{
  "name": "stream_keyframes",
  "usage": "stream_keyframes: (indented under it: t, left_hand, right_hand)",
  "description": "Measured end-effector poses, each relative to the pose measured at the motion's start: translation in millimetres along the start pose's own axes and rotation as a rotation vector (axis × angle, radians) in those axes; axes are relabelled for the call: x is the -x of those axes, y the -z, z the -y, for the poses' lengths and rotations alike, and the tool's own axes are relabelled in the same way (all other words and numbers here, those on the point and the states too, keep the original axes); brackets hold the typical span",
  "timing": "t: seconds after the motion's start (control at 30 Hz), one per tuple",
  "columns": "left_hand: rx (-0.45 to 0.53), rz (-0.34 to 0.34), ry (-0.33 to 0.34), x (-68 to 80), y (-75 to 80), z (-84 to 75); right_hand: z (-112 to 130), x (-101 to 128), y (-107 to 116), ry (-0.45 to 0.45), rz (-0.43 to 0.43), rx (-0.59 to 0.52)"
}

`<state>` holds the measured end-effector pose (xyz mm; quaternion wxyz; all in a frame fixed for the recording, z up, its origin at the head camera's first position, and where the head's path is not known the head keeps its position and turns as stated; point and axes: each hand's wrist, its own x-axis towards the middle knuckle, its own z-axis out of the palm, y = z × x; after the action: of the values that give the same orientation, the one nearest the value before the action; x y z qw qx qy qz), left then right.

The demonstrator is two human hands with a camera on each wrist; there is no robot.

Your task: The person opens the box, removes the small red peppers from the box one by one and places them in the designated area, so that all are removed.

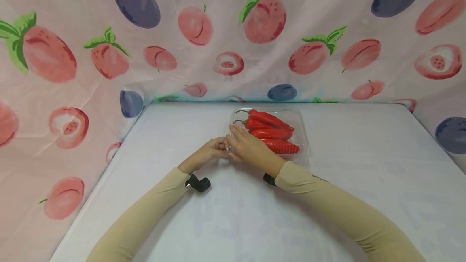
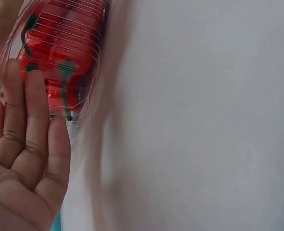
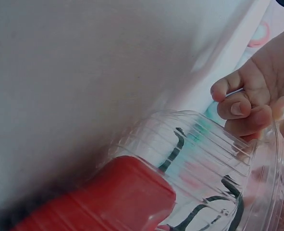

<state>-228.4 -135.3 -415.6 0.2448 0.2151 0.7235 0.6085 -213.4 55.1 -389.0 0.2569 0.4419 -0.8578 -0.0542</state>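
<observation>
Clear clamshell box (image 1: 298, 132) of red chili peppers (image 1: 271, 128) sits at 12 o'clock on tabletop (image 1: 346, 181). Left hand (image 1: 209, 155) fingers pinch its near-left corner; right hand (image 1: 249, 148) lies flat on lid. Best w/ steady downward pressure, prying gently.

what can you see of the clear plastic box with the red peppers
The clear plastic box is a shallow ribbed clamshell of thin transparent plastic, lying flat on the white table near its far edge. Inside lie several long red peppers with dark green stems pointing toward its left end. The right hand rests over that left end, and the left hand pinches the rim at the same corner. Whether the lid is latched cannot be told.
</observation>
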Motion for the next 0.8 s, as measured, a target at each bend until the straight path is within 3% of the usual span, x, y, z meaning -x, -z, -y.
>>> stream_keyframes:
  t: [0.23, 0.4, 0.8]
  left_hand:
    - [-0.028, 0.022, -0.018, 0.2, -1.7, 2.7]
    - [-0.022, 0.073, 0.004, 3.9, 0.3, 4.2]
    - [-0.004, 0.050, 0.084, 3.7, 6.1, 4.6]
  right_hand:
    - [1.1, -2.9, 1.8, 0.010, -0.021, 0.017]
    - [0.6, -2.5, 4.0, 0.032, 0.024, 0.053]
    - [-4.4, 3.4, 2.2, 0.034, 0.020, 0.023]
